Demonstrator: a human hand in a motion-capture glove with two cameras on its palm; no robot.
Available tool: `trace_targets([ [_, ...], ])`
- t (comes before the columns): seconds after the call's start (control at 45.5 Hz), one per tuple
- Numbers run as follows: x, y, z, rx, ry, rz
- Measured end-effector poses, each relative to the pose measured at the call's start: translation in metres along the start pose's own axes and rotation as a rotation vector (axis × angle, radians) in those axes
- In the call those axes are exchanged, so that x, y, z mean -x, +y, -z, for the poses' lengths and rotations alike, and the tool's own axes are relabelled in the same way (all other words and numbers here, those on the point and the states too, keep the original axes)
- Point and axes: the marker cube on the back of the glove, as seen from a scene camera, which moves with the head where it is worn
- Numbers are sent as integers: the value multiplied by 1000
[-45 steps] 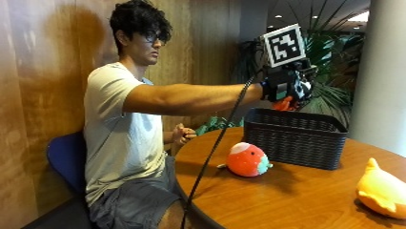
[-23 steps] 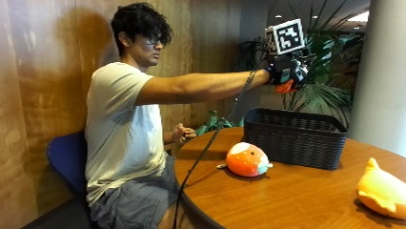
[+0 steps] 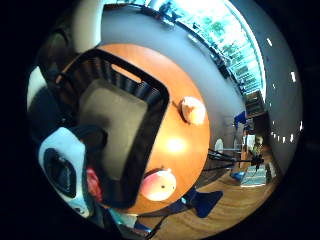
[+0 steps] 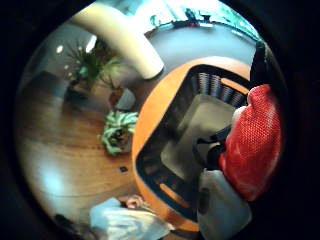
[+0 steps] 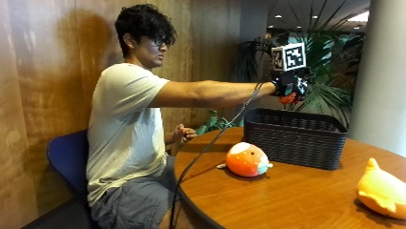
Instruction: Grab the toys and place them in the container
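Above the far side of the black basket (image 5: 296, 137), the gloved right hand (image 5: 289, 86) hangs at the end of an outstretched arm, its fingers curled round a small red toy (image 4: 252, 142); from the side, only an orange-red bit of that toy shows under the glove. Looking out from the palm, the basket's grey floor lies open directly beneath, with nothing visible inside it. I would say the carry is done and the drop is the step in hand: the next move calls only for the fingers to let go, perhaps after lowering a little so the toy does not bounce off the rim.

Two more toys wait on the round wooden table (image 5: 285, 195): an orange and white round plush (image 5: 246, 160) just in front of the basket, and a yellow-orange plush (image 5: 382, 190) well apart near the table's edge. The person sits on a blue chair (image 5: 66, 160) by a wood-panelled wall, the bare hand (image 5: 184, 134) resting near the table edge. Potted plants (image 5: 323, 90) and a pale column (image 5: 380, 71) stand behind.
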Motion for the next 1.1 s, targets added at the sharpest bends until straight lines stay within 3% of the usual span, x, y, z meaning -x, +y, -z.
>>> trace_targets([
  [0.462,7,4,-1,58,-12,-45],
  [0.66,2,11,-4,154,59,-37],
  [1.099,5,17,2,158,37,-24],
])
